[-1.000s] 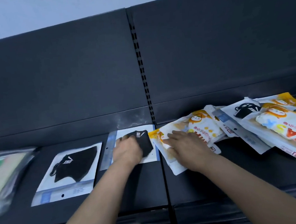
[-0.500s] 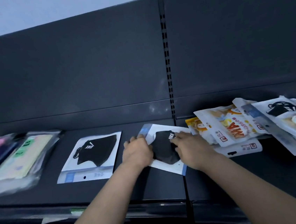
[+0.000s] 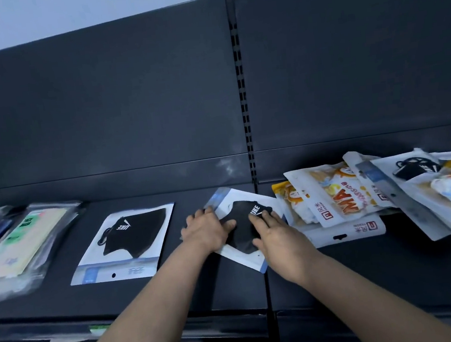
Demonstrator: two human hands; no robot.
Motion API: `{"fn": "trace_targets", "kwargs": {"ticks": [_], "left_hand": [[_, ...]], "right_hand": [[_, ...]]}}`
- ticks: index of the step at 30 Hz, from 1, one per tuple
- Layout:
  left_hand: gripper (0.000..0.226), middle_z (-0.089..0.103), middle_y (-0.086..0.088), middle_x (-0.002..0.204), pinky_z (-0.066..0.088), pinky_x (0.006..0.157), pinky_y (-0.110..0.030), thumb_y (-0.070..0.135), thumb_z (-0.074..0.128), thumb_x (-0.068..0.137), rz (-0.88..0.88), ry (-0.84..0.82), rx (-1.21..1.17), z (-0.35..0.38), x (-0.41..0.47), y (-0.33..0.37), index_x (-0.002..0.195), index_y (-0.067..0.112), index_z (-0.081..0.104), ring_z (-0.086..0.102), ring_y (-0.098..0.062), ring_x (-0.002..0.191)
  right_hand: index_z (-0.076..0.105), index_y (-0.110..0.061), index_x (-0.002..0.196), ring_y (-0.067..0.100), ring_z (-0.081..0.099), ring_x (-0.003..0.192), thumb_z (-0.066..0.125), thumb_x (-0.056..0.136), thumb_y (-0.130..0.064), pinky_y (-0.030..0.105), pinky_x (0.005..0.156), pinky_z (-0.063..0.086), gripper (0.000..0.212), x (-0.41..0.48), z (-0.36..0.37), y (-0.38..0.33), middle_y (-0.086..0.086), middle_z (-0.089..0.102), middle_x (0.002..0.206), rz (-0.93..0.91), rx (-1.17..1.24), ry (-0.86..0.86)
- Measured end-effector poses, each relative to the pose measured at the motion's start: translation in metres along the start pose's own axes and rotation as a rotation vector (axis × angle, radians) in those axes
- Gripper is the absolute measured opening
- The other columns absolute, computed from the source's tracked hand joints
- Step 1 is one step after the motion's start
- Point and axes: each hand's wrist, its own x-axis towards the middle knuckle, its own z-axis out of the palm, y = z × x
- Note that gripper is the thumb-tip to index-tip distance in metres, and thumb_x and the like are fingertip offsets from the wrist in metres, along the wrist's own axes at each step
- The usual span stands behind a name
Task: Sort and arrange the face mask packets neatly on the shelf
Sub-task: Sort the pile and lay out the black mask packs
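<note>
A white packet with a black mask (image 3: 242, 219) lies tilted on the dark shelf (image 3: 203, 293) at its middle seam. My left hand (image 3: 207, 230) presses on its left edge and my right hand (image 3: 277, 235) lies flat on its right side; both hold it. A second black-mask packet (image 3: 127, 241) lies flat and square to the left. To the right sprawls an untidy heap of orange-and-white mask packets (image 3: 341, 200), with another black-mask packet (image 3: 413, 169) on top of them.
At the far left lie clear packets with pale green and pink masks (image 3: 23, 239). The shelf's dark back panel (image 3: 129, 111) rises behind, with a slotted upright (image 3: 242, 99) at the middle. The shelf's front lip runs below my forearms.
My right hand left the orange packets and came onto the black-mask packet beside my left hand. The packet has turned from square to tilted.
</note>
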Motion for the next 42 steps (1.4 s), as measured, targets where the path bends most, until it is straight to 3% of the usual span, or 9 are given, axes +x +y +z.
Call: {"fn": "trace_targets", "kwargs": {"ticks": [3,8,14,19,23,28,33,38,42], "left_hand": [[0.083,0.044,-0.008,0.142,0.035,0.106,-0.04,0.066,0.058,0.08,0.052,0.047,-0.065,0.001,0.002,0.005,0.143,0.018,0.034,0.033,-0.032,0.132],[0.09,0.044,-0.01,0.142,0.033,0.104,-0.041,0.072,0.059,0.075,-0.071,0.085,-0.14,-0.002,0.01,0.0,0.136,0.009,0.037,0.037,-0.034,0.132],[0.061,0.055,-0.015,0.13,0.039,0.101,-0.04,0.055,0.055,0.088,-0.075,0.087,-0.223,-0.007,0.011,-0.007,0.123,0.006,0.048,0.049,-0.034,0.122],[0.052,0.066,-0.008,0.105,0.046,0.076,-0.03,0.051,0.069,0.079,-0.1,0.074,-0.406,-0.013,0.014,-0.018,0.11,0.01,0.061,0.062,-0.027,0.096],[0.046,0.072,-0.009,0.1,0.056,0.083,-0.039,0.04,0.077,0.075,-0.115,-0.055,-0.726,-0.017,0.014,-0.015,0.105,0.008,0.064,0.069,-0.027,0.087],[0.019,0.073,-0.003,0.085,0.056,0.083,-0.039,0.036,0.07,0.082,0.033,0.018,-0.603,-0.017,0.01,-0.009,0.085,0.018,0.068,0.069,-0.024,0.082],[0.024,0.067,0.007,0.097,0.05,0.084,-0.033,0.032,0.068,0.085,0.106,0.236,-0.54,-0.041,0.005,-0.025,0.106,0.022,0.063,0.062,-0.017,0.094],[0.027,0.071,0.007,0.1,0.053,0.09,-0.042,0.027,0.066,0.085,0.062,0.278,-0.796,-0.058,0.007,-0.085,0.111,0.03,0.06,0.066,-0.019,0.096],[0.033,0.069,0.005,0.105,0.052,0.092,-0.041,0.024,0.063,0.089,-0.006,0.3,-0.821,-0.077,0.011,-0.147,0.121,0.025,0.058,0.065,-0.02,0.099]], "right_hand": [[0.017,-0.021,0.15,0.023,0.008,0.147,0.043,0.097,-0.044,0.037,0.115,0.025,0.064,-0.004,-0.008,0.003,0.008,0.018,0.157,0.001,0.04,-0.023],[0.009,-0.013,0.151,0.02,0.0,0.148,0.046,0.097,-0.039,0.031,0.118,0.013,0.071,-0.002,-0.007,0.003,0.008,0.007,0.16,0.006,0.027,-0.073],[0.008,-0.014,0.152,0.025,-0.011,0.147,0.037,0.101,-0.035,0.031,0.118,0.0,0.062,0.001,-0.005,0.003,0.015,-0.006,0.159,-0.021,0.0,-0.137],[0.008,-0.017,0.152,0.023,-0.014,0.147,0.036,0.102,-0.03,0.032,0.118,-0.001,0.059,0.002,-0.003,0.004,0.014,-0.009,0.159,-0.041,0.049,-0.164],[0.0,-0.015,0.152,0.023,-0.019,0.145,0.034,0.102,-0.023,0.032,0.119,-0.004,0.061,-0.002,-0.001,0.001,0.015,-0.016,0.158,-0.06,0.06,-0.148],[-0.01,-0.02,0.151,0.022,-0.021,0.145,0.034,0.101,-0.014,0.032,0.118,-0.005,0.066,-0.005,-0.002,-0.007,0.013,-0.022,0.157,-0.066,0.074,-0.096],[-0.009,-0.025,0.151,0.023,-0.02,0.145,0.038,0.099,-0.011,0.035,0.119,-0.001,0.071,0.003,-0.001,-0.031,0.007,-0.024,0.157,-0.096,0.057,0.028],[0.001,-0.022,0.152,0.019,-0.019,0.146,0.035,0.101,-0.014,0.033,0.119,-0.002,0.062,0.021,0.004,-0.077,0.005,-0.017,0.159,-0.189,0.055,0.074],[0.013,-0.02,0.152,0.022,-0.013,0.147,0.038,0.101,-0.023,0.038,0.12,0.004,0.056,0.045,0.011,-0.12,0.005,-0.007,0.16,-0.236,0.038,0.08]]}}
